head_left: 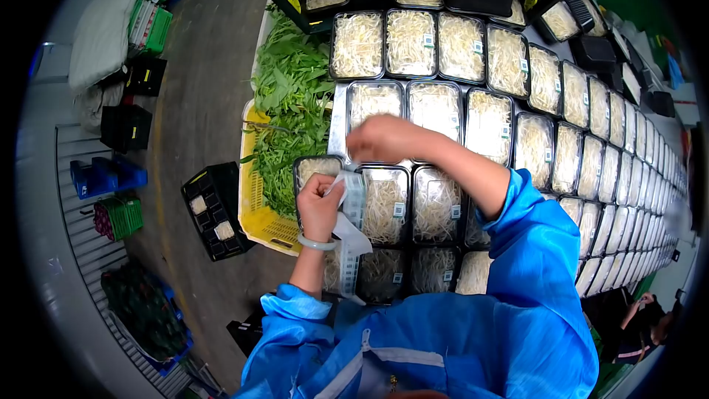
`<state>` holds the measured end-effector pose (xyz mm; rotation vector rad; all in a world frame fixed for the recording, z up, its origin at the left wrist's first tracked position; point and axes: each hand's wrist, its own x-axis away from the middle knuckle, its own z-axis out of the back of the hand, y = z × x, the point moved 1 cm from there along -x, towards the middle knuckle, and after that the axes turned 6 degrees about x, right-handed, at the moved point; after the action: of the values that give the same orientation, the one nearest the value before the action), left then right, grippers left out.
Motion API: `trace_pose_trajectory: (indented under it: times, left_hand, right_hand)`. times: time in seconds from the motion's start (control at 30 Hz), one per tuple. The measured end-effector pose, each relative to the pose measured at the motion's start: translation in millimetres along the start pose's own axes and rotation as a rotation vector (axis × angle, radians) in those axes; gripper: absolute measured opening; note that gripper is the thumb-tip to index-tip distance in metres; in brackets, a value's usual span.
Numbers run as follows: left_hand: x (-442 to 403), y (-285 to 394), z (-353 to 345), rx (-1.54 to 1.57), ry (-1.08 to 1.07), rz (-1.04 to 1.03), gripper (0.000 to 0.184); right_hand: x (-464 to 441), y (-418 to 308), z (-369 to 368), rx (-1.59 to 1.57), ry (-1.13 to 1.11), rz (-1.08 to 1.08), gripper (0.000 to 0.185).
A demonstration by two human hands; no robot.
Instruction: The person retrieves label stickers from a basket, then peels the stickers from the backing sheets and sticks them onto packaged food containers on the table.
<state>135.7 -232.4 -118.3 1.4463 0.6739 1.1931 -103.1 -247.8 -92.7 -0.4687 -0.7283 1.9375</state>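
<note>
My left hand, with a pale bangle at the wrist, is closed on a strip of printed labels. Its white backing paper curls and hangs below the fingers. Under that hand, a black tray of bean sprouts is partly covered. My right hand is over a clear-lidded tray of bean sprouts and hides its lower part. The right fingers are bent together above the strip's upper end; whatever lies between them is hidden.
Rows of packed sprout trays, many with small labels, cover the table. Left of it stands a yellow crate of leafy greens. A black crate rests on the floor. Another person is at the lower right.
</note>
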Motion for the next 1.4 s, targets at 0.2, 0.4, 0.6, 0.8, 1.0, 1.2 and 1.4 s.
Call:
trace_pose_trajectory:
  times: [0.2, 0.4, 0.6, 0.8, 1.0, 1.2, 1.4]
  left_hand:
    - [6.0, 1.5, 2.8, 0.083, -0.027, 0.044, 0.009]
    - [16.5, 2.3, 1.9, 0.062, -0.032, 0.000, 0.008]
    - [22.7, -0.7, 7.7, 0.032, -0.043, -0.069, 0.011]
    - [43.7, 18.6, 16.6, 0.050, 0.002, -0.083, 0.011]
    - [82.5, 40.3, 27.0, -0.095, -0.041, -0.153, 0.009]
    - [113.7, 71.2, 70.7, -0.368, -0.094, -0.355, 0.009]
    - [147.5, 76.0, 125.7, -0.237, -0.043, -0.484, 0.009]
  right_hand:
    - [-31.4, 132.0, 47.6, -0.830, 0.867, -0.746, 0.016]
    - [-58.4, 201.5, 25.5, -0.360, 0.859, -0.935, 0.019]
    - [-57.4, 154.0, 35.4, 0.185, 0.730, -1.009, 0.016]
    - [-4.8, 49.7, 4.8, -0.599, 0.567, -0.628, 0.051]
    - [77.5, -131.6, -160.9, -1.378, 0.199, -0.237, 0.044]
    - [112.4, -207.8, -214.5, -1.842, 0.069, 0.010, 0.030]
    - [142.1, -245.6, -218.5, -1.644, 0.120, 0.008, 0.041]
